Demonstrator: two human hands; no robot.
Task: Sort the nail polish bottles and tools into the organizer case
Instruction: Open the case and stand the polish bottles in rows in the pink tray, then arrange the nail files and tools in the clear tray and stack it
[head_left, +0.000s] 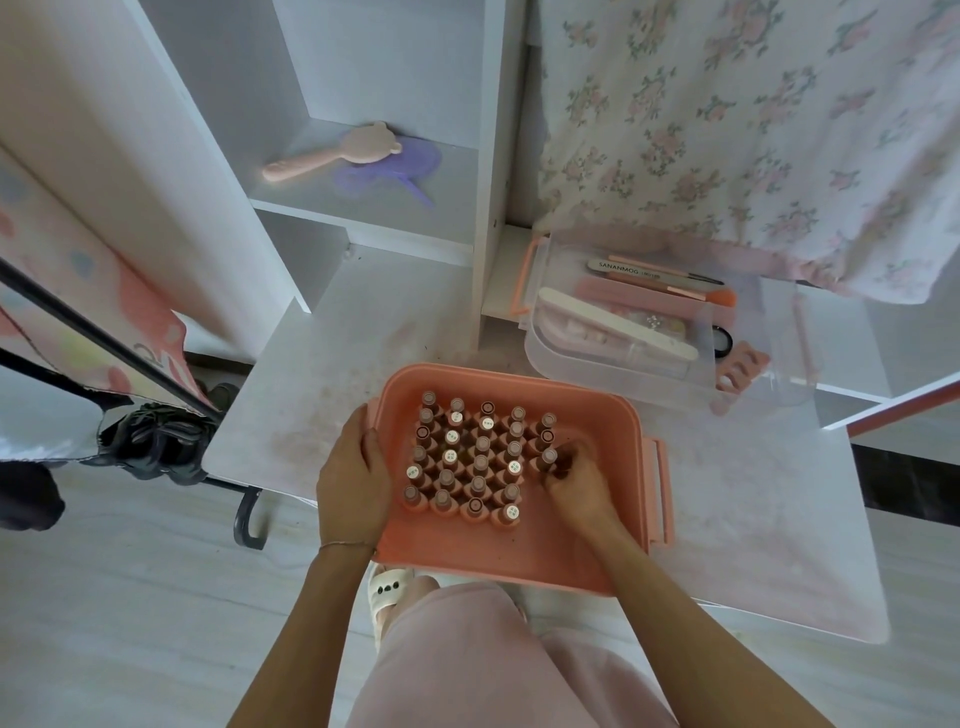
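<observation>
Both forearms reach forward. The left hand (353, 480) curls its fingers over a rim in a grip; the right hand (574, 480) bends down, fingertips pinching together.

Salmon-pink case (613, 415); brownish bottles (467, 457); clear tray (613, 374); floral curtain (753, 130); lilac, perhaps mirror (395, 171).
</observation>
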